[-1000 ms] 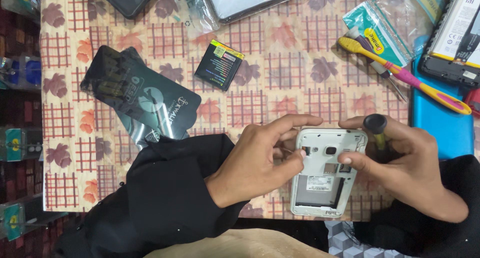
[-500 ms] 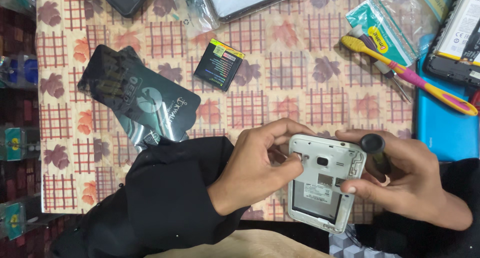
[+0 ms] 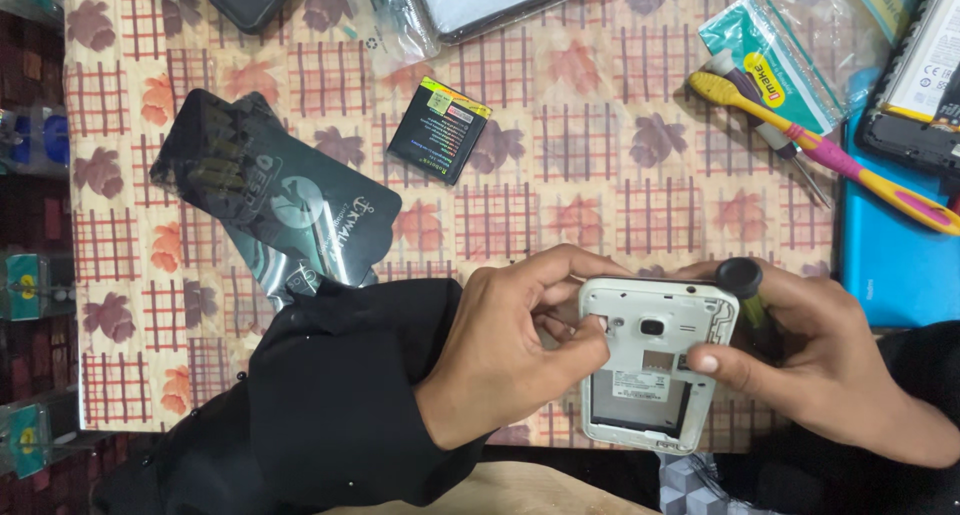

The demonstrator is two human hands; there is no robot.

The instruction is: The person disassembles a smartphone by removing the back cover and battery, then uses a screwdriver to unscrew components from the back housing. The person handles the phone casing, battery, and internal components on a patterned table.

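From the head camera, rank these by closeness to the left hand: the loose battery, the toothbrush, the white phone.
1. White phone: touched by the left hand, front centre.
2. Loose battery: behind it, mid-table.
3. Toothbrush: far right.

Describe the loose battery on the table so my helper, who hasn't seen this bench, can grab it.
On the checked leaf-print tablecloth, look above the left hand. The battery lies alone there, a small black rectangle with a yellow band, unlike the bigger dark pouches to its left.
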